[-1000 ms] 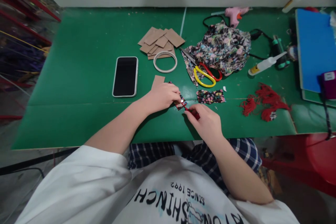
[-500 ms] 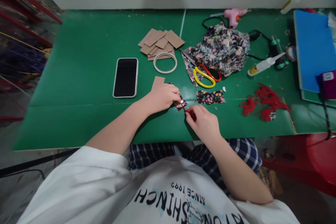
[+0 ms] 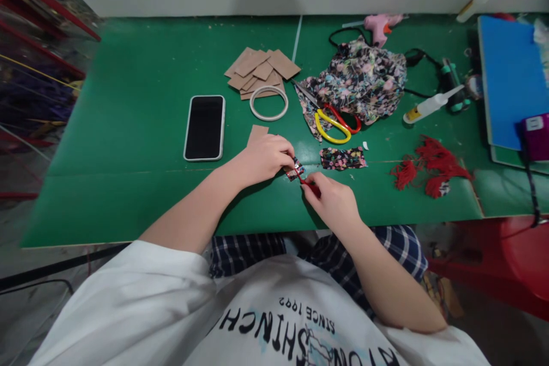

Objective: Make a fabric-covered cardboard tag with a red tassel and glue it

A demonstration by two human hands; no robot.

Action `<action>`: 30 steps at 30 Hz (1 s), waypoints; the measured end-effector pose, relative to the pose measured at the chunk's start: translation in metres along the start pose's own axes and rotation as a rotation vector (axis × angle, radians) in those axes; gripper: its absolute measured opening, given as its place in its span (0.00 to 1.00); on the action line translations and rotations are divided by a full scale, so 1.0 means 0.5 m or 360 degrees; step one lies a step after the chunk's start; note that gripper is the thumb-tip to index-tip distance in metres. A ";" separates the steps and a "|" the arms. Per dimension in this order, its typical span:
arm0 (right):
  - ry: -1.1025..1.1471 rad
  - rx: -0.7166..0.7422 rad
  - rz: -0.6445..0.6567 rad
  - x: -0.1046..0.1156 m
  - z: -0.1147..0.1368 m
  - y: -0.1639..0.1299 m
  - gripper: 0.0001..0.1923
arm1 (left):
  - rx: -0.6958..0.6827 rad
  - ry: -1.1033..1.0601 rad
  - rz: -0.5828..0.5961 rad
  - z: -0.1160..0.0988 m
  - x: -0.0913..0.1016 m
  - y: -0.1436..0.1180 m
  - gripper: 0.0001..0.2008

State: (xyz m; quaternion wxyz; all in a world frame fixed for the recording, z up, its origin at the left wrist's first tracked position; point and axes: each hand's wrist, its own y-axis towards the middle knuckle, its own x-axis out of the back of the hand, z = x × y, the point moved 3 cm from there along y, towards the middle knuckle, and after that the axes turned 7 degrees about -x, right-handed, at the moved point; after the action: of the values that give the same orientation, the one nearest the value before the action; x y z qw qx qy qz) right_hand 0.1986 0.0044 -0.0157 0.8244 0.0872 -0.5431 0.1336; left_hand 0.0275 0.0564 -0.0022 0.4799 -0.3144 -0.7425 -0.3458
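Observation:
My left hand (image 3: pixel 270 156) is closed, its fingertips pressing a small strip of dark floral fabric (image 3: pixel 294 173) to the green table. Part of that strip is hidden under the fingers. My right hand (image 3: pixel 333 199) pinches a red yarn tassel (image 3: pixel 315 190), mostly covered by the fingers, with its upper end lying on the strip. A brown cardboard piece (image 3: pixel 258 133) pokes out behind my left hand. Just beyond my right hand, another floral fabric strip (image 3: pixel 343 158) lies flat.
Beyond my hands are a tape roll (image 3: pixel 254 109), cardboard pieces (image 3: pixel 285 64), scissors (image 3: pixel 333 135) and bunched floral cloth (image 3: pixel 364 77). A phone (image 3: pixel 205 127) lies left. To the right are red tassels (image 3: pixel 441 161), a glue bottle (image 3: pixel 429 107), a pink glue gun (image 3: pixel 379 28) and a blue board (image 3: pixel 510 86).
The view has shifted very slightly. Both hands keep almost the same place and grip, and the tassel end still lies on the fabric strip.

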 end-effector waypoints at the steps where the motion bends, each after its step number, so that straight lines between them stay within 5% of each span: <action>1: -0.0001 -0.0004 0.0006 0.000 0.000 0.000 0.08 | 0.0007 0.0005 -0.0017 0.000 0.001 -0.001 0.14; 14: -0.0050 -0.0024 0.0005 -0.003 -0.002 0.001 0.08 | 0.0166 0.0121 -0.0174 0.003 0.028 -0.014 0.13; 30: -0.0117 -0.0032 0.0013 0.002 -0.001 -0.006 0.13 | 0.0067 0.0203 0.0180 -0.037 0.021 0.002 0.13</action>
State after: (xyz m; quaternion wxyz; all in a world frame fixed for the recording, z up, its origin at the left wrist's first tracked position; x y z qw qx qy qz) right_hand 0.2005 0.0019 -0.0149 0.8041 0.0816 -0.5747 0.1283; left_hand 0.0340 0.0434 0.0135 0.5515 -0.3229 -0.6986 -0.3218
